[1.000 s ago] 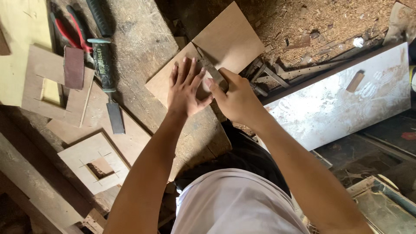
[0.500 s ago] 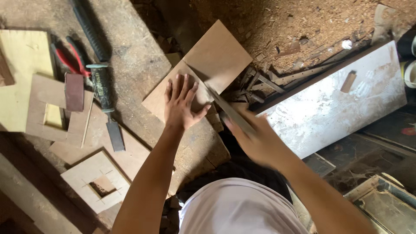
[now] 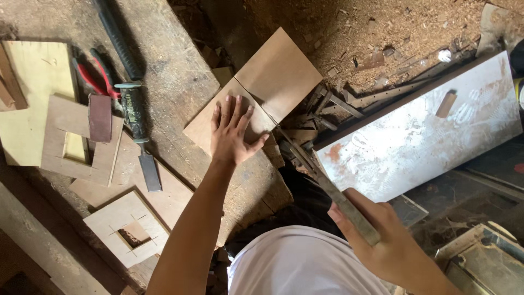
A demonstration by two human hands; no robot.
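Pressing my left hand (image 3: 233, 134) flat, fingers spread, on the brown board (image 3: 256, 93) keeps it from sliding where it overhangs the workbench (image 3: 180, 71) edge; my right hand (image 3: 390, 246) is closed around the handle of a long flat file (image 3: 322, 183), drawn back near my body, its tip aimed at the board's edge. A chisel (image 3: 139, 131) and red pliers (image 3: 93, 76) lie within reach on my left
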